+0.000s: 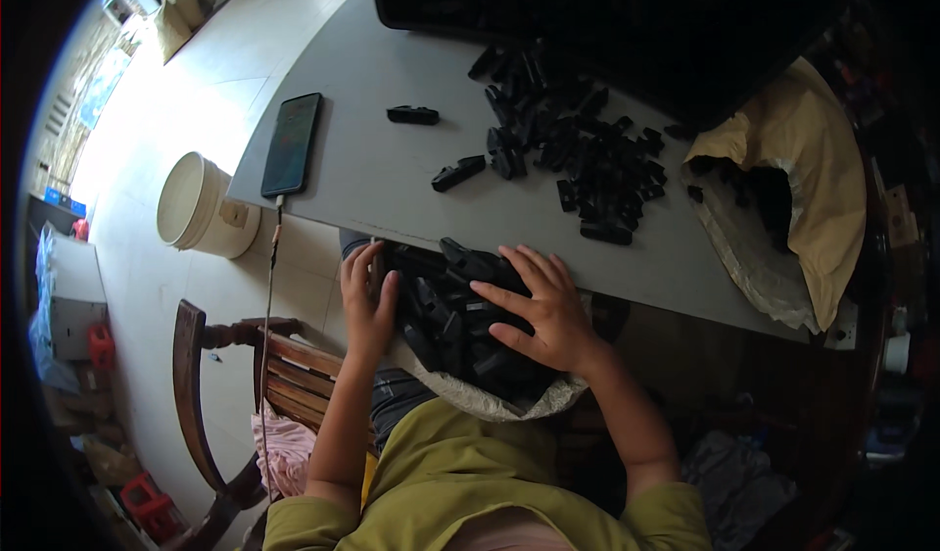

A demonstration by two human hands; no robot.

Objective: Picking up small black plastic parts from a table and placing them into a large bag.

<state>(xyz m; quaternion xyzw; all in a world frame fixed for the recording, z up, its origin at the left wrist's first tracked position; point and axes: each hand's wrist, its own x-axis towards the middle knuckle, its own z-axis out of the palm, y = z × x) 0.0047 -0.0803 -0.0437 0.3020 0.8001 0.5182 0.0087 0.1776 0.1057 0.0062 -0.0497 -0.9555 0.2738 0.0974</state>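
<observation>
A woven white sack [480,397] rests on my lap against the table's front edge, its mouth turned open. Inside lies a heap of black plastic parts [441,321], long and narrow in shape; their exact kind I cannot make out. My left hand [366,301] is at the sack's left side, thumb and fingers pinching its edge. Over the right part of the heap lies my right hand [543,314], palm down with fingers spread, touching the parts and gripping none. On the table beyond is a loose pile of similar black pieces [578,149].
Two single black pieces [412,115] lie left of the pile. A phone [292,146] on a charging cable sits at the table's left edge. A large black screen [587,22] stands behind, a paper-lined sack [827,189] at right. A white bucket [196,208] and wooden chair [196,394] stand left.
</observation>
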